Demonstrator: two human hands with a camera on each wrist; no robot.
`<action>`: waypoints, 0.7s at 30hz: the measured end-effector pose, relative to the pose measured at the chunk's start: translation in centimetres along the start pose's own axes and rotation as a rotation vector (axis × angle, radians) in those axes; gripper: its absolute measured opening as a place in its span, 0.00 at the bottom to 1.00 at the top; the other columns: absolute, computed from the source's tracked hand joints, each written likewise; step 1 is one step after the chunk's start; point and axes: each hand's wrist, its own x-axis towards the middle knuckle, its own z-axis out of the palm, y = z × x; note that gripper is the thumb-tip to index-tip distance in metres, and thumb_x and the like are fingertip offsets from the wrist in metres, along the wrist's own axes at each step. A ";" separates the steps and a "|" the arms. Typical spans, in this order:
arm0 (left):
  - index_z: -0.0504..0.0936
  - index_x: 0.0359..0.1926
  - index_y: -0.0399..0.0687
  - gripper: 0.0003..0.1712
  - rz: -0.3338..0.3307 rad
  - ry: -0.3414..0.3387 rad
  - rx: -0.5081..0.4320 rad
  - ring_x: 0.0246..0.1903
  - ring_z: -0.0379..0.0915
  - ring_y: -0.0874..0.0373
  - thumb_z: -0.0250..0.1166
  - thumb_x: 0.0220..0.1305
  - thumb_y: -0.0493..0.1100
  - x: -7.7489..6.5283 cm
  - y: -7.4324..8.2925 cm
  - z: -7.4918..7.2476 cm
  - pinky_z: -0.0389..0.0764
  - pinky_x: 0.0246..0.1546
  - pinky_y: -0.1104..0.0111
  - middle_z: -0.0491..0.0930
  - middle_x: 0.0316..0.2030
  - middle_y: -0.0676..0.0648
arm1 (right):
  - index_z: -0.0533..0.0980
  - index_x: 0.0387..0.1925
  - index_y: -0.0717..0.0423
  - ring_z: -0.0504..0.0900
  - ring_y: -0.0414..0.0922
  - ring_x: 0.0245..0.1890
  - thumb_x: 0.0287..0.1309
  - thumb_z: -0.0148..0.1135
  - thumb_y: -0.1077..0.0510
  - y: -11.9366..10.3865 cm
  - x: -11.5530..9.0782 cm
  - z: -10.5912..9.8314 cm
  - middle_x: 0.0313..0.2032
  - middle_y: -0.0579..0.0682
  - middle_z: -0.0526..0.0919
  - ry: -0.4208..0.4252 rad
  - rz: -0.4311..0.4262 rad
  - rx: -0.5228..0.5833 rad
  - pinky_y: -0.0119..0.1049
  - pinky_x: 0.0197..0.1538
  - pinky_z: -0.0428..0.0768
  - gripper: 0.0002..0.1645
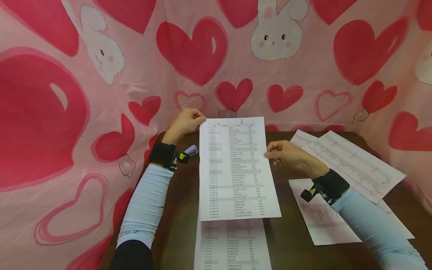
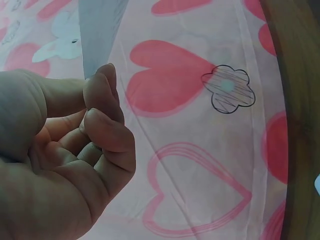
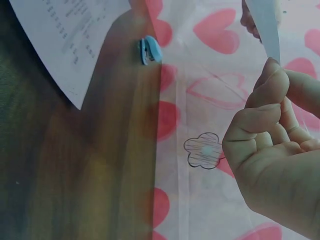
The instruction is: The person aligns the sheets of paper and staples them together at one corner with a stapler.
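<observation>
A printed sheet of paper [image 1: 222, 168] with rows of text and grey bands is held up in the middle of the head view. My left hand [image 1: 188, 123] pinches its upper left corner between thumb and fingers. At the sheet's right edge, below the top corner, my right hand [image 1: 287, 154] pinches it the same way. The left wrist view shows the left hand [image 2: 75, 145] with curled fingers and the sheet's edge at the fingertips. In the right wrist view, the right hand [image 3: 275, 130] grips a narrow strip of the sheet's edge. Below it, another printed sheet [image 1: 233, 247] lies on the table.
On the brown table [image 1: 168, 232], several loose printed sheets [image 1: 357, 161] overlap at the right, partly under my right forearm. A small blue stapler [image 3: 150, 50] sits near the table edge. Behind hangs a pink cloth [image 1: 236, 101] with hearts and rabbits.
</observation>
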 end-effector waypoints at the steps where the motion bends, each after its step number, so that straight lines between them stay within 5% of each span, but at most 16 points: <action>1: 0.81 0.42 0.40 0.13 0.005 -0.003 0.012 0.26 0.73 0.53 0.60 0.70 0.46 -0.1 -0.1 0.0 0.71 0.23 0.70 0.76 0.26 0.47 | 0.76 0.36 0.59 0.74 0.43 0.21 0.63 0.63 0.58 0.1 0.0 0.1 0.30 0.48 0.84 -0.001 0.003 0.009 0.31 0.26 0.73 0.07; 8: 0.82 0.41 0.39 0.13 0.029 -0.041 0.043 0.25 0.72 0.55 0.59 0.70 0.46 -0.1 -1.3 0.7 0.72 0.25 0.69 0.79 0.29 0.43 | 0.77 0.33 0.55 0.74 0.39 0.20 0.63 0.62 0.61 1.5 0.3 0.7 0.27 0.45 0.84 -0.016 0.031 0.060 0.31 0.26 0.70 0.03; 21: 0.82 0.42 0.40 0.14 -0.038 -0.052 0.035 0.29 0.75 0.53 0.59 0.71 0.46 -0.1 -3.9 3.0 0.77 0.29 0.65 0.81 0.35 0.42 | 0.77 0.31 0.53 0.73 0.38 0.19 0.62 0.63 0.61 4.3 0.8 1.7 0.25 0.44 0.81 -0.063 0.105 0.129 0.30 0.23 0.67 0.04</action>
